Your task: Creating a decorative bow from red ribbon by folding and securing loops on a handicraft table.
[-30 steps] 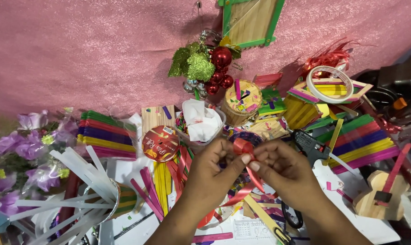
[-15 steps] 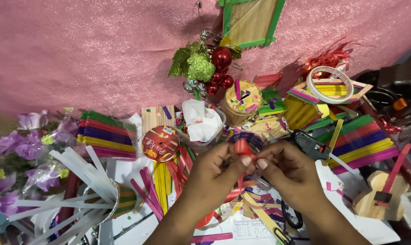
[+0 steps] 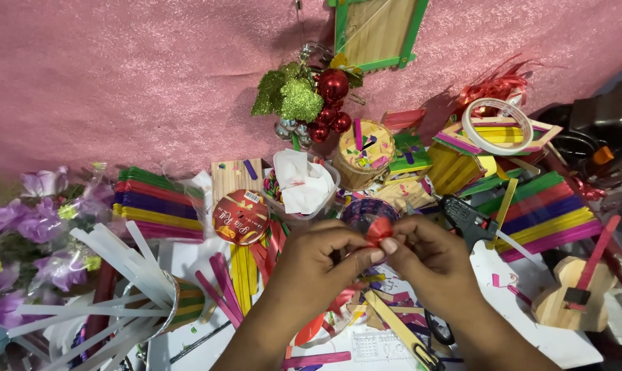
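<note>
both hands, fingers pinching red ribbon, perhaps folded

Your left hand and right hand meet on a ribbon piece; behind it, perhaps touching, a small cup; glue gun just right.

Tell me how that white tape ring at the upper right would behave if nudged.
The white tape ring looks thin and hollow, so probably light. It lies flat on a stick frame, so it would likely slide rather than roll. Perched atop clutter, it might slip off.
</note>
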